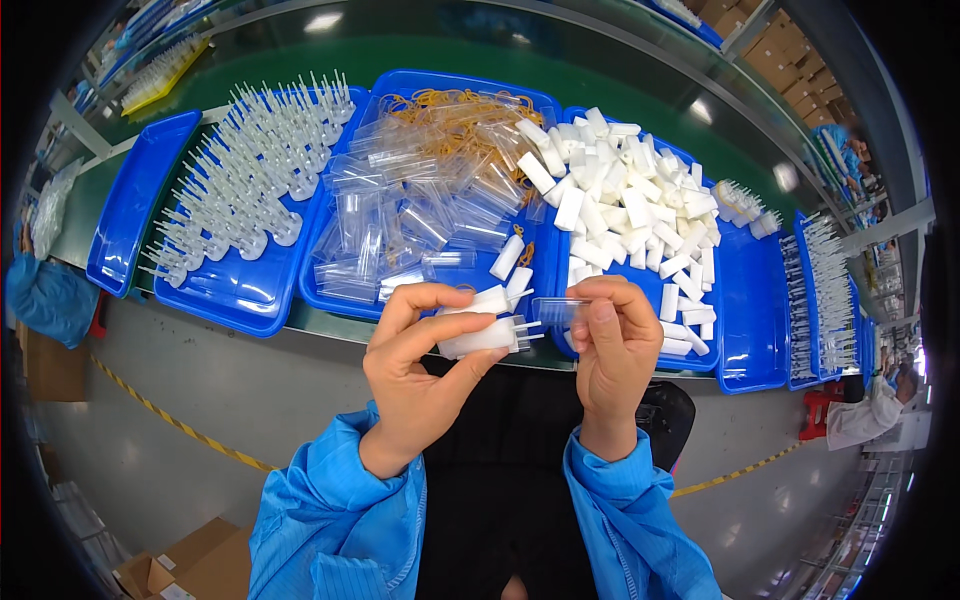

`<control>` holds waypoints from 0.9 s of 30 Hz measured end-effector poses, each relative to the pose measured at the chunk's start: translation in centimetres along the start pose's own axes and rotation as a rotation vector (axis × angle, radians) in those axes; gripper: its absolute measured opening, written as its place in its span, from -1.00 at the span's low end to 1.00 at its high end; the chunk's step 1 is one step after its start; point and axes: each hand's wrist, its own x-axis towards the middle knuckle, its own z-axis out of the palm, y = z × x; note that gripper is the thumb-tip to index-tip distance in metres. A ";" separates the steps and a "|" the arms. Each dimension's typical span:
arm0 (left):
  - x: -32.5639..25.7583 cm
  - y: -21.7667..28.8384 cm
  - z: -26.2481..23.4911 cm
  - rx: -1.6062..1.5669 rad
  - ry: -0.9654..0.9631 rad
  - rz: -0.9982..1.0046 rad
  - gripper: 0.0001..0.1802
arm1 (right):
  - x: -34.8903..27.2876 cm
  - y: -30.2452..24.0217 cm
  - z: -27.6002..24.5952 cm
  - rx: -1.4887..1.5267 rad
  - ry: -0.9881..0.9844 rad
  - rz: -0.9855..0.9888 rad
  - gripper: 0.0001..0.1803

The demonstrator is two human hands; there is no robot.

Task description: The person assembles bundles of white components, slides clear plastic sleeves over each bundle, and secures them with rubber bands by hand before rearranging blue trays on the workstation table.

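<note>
My left hand (412, 365) is closed around two white blocks (478, 338), one above the other. Thin white pins stick out of their right ends, and clear plastic shows at the lower block's edge. A clear rectangular plastic piece (556, 311) is pinched between the thumb and fingers of my right hand (615, 340), its free end pointing at the blocks. Just beyond my hands, a blue tray holds loose clear plastic pieces (425, 215) and orange rubber bands (455, 112). Two more white blocks (508, 257) lie at that tray's near right corner.
Right of centre, a blue tray (655, 362) carries a heap of white blocks (625, 200). At left, another blue tray (225, 305) has rows of upright pale stems (250, 170). More stemmed parts (830, 290) stand at far right. A blue-sleeved person (50, 300) is at the left edge.
</note>
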 end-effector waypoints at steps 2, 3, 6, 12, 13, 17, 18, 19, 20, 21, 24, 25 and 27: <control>0.0 0.0 0.0 0.009 0.003 0.002 -0.67 | -0.2 -0.3 -0.1 -0.046 -0.006 -0.009 -0.83; 0.0 0.0 0.0 0.019 0.006 0.006 -0.67 | -0.2 -0.4 -0.1 -0.090 -0.013 -0.019 -0.83; 0.0 -0.3 -0.5 0.054 -0.080 0.029 -0.67 | -0.1 -0.6 -0.4 -0.092 0.012 -0.023 -0.85; -0.1 -0.3 -0.4 0.054 -0.070 0.020 -0.67 | -0.8 -0.7 0.1 -0.189 -0.073 0.030 -0.88; -0.1 -0.3 -0.4 0.054 -0.068 0.019 -0.67 | -0.9 -0.7 0.3 -0.171 -0.071 0.027 -0.89; 0.0 -0.1 -0.1 0.072 -0.025 0.049 -0.68 | -1.3 -0.5 0.5 -0.164 -0.057 0.038 -0.89; 0.0 0.0 -0.1 0.080 0.007 0.070 -0.69 | -1.4 -0.3 0.7 -0.158 -0.052 0.029 -0.90; 0.1 0.0 -0.1 0.078 0.010 0.072 -0.69 | -1.4 -0.3 0.7 -0.156 -0.045 0.017 -0.89; 0.2 0.0 -0.1 0.100 0.000 0.098 -0.70 | -1.4 -0.2 0.8 -0.157 -0.048 0.014 -0.89; 0.3 0.1 -0.2 0.122 -0.009 0.124 -0.71 | -1.5 -0.2 0.9 -0.170 -0.049 -0.014 -0.89; 0.7 0.3 0.0 0.135 -0.042 0.131 -0.72 | -1.2 0.0 0.9 -0.211 -0.047 -0.071 -0.87; 0.7 0.2 -0.1 0.139 -0.034 0.137 -0.72 | -1.3 0.2 0.9 -0.233 -0.041 -0.087 -0.86; 1.0 0.0 -0.3 0.185 -0.067 0.189 -0.72 | -1.0 0.4 1.2 -0.228 -0.048 -0.096 -0.87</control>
